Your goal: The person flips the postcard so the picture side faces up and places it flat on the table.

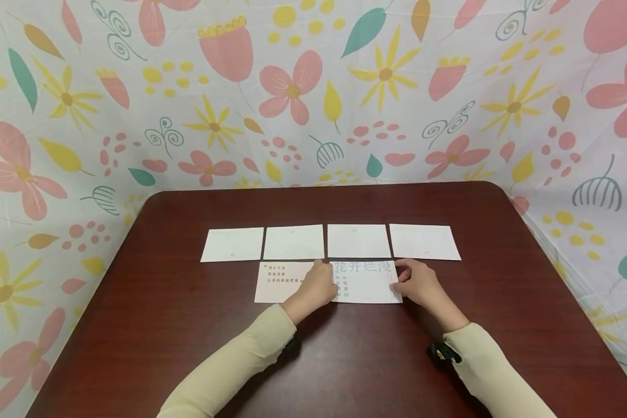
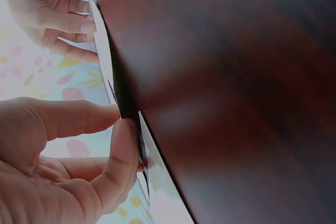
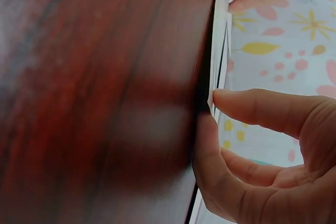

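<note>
A white card with large blue-grey Chinese characters along its top lies between the two hands. My left hand pinches its left edge between thumb and index finger. At its right edge, the right hand holds it by thumb and fingertips. In the right wrist view the card shows edge-on, a dark shadow beneath it along the table. Immediately left is a pale pink card printed with short lines of text and quotation marks; the left hand covers part of its right side.
Behind these lie several blank-looking white cards in a row, among them a far left card and a far right card. All rest on a dark red-brown table. A flower-patterned cloth hangs behind the table.
</note>
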The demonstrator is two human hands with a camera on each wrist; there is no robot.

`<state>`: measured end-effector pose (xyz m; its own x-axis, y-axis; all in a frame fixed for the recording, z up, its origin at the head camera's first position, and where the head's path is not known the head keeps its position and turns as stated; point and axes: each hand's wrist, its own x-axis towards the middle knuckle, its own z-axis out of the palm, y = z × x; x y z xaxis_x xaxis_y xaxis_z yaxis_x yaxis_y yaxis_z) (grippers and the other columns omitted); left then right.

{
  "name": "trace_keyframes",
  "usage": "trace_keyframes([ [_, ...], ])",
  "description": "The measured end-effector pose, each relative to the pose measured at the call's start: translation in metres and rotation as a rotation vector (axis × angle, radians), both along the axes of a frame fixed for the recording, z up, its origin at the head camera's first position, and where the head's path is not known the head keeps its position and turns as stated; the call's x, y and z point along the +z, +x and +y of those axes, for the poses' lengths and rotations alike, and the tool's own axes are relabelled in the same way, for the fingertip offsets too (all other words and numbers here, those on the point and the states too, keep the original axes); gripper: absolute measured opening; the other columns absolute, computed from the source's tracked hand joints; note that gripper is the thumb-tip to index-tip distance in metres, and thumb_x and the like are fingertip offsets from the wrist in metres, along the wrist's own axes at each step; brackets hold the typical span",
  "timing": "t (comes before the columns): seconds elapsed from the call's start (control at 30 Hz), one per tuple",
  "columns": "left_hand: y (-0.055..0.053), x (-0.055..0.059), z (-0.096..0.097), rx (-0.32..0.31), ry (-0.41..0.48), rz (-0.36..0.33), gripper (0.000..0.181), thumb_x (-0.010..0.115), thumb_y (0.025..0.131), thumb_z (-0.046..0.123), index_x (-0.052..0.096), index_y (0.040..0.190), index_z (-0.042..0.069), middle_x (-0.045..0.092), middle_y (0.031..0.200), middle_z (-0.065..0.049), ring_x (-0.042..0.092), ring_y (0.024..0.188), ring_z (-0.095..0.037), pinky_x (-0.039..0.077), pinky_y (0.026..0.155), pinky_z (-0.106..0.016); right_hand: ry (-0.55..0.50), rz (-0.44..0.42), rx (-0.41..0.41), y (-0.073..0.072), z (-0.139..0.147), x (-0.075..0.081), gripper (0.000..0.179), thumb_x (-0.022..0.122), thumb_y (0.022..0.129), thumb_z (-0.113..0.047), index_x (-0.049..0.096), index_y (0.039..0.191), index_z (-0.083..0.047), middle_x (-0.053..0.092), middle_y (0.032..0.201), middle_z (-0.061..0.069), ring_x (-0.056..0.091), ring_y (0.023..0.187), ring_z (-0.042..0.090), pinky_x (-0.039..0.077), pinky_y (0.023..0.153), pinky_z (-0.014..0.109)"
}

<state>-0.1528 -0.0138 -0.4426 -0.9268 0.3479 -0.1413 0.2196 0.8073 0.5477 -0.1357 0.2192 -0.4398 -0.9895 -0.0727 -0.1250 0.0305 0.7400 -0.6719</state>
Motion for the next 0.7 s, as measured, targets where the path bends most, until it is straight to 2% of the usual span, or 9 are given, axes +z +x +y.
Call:
trace_keyframes([
  [0.1,-0.0003,0.0003,0.0018,0.01,0.004,-0.018,0.028,0.062,0.081,-0.004,0.061,0.104,-0.019,0.053,0.104,-0.025,0.049,0.058,-0.018,0.044,0.045,-0.022,-0.001,0.01,0.007,-0.0016,0.0011,-0.0022,0.053,0.074,0.076,-0.006,0.054,0.121,0.014,0.061,0.074,0.011,0.051,0.063,0.02,0.042,0.053,0.03],
  [0.2,-0.0014,0.0011,0.0035,0.017,-0.009,-0.027,0.018,0.062,0.08,-0.005,0.063,0.094,-0.015,0.053,0.102,-0.023,0.049,0.055,-0.017,0.042,0.043,-0.021,-0.002,0.044,0.016,-0.0033,0.0019,-0.0048,0.052,0.074,0.074,-0.006,0.055,0.118,0.013,0.06,0.072,0.01,0.051,0.061,0.02,0.042,0.052,0.03],
  [0.33,-0.0028,0.0023,0.0062,0.016,-0.039,-0.024,0.007,0.062,0.078,-0.007,0.063,0.083,-0.01,0.053,0.098,-0.021,0.048,0.054,-0.017,0.041,0.043,-0.023,0.029,0.058,0.023,-0.0029,-0.0004,-0.0032,0.051,0.075,0.074,-0.006,0.055,0.117,0.013,0.058,0.07,0.009,0.05,0.06,0.019,0.041,0.053,0.03],
  [0.47,-0.0034,0.0014,0.0071,0.011,-0.056,-0.023,0.006,0.063,0.075,-0.008,0.063,0.08,-0.008,0.054,0.095,-0.02,0.049,0.057,-0.018,0.042,0.046,-0.024,0.069,0.04,0.02,-0.0014,-0.0044,-0.0004,0.051,0.075,0.074,-0.003,0.055,0.118,0.014,0.057,0.069,0.008,0.049,0.061,0.018,0.041,0.056,0.031],
  [0.63,-0.0034,0.0018,0.0079,0.009,-0.054,-0.03,0.012,0.064,0.075,-0.009,0.065,0.086,-0.011,0.056,0.098,-0.021,0.049,0.058,-0.018,0.043,0.046,-0.025,0.094,0.023,0.022,-0.0012,-0.0054,-0.0008,0.054,0.074,0.074,-0.003,0.052,0.119,0.016,0.056,0.068,0.007,0.049,0.06,0.018,0.041,0.055,0.031],
  [0.7,-0.0037,0.0023,0.0082,0.01,-0.054,-0.036,0.022,0.064,0.075,-0.009,0.063,0.097,-0.015,0.056,0.102,-0.023,0.051,0.059,-0.019,0.045,0.048,-0.025,0.1,0.016,0.023,-0.0006,-0.0052,0.0002,0.055,0.073,0.075,-0.003,0.051,0.12,0.016,0.056,0.068,0.007,0.049,0.06,0.018,0.041,0.056,0.031],
])
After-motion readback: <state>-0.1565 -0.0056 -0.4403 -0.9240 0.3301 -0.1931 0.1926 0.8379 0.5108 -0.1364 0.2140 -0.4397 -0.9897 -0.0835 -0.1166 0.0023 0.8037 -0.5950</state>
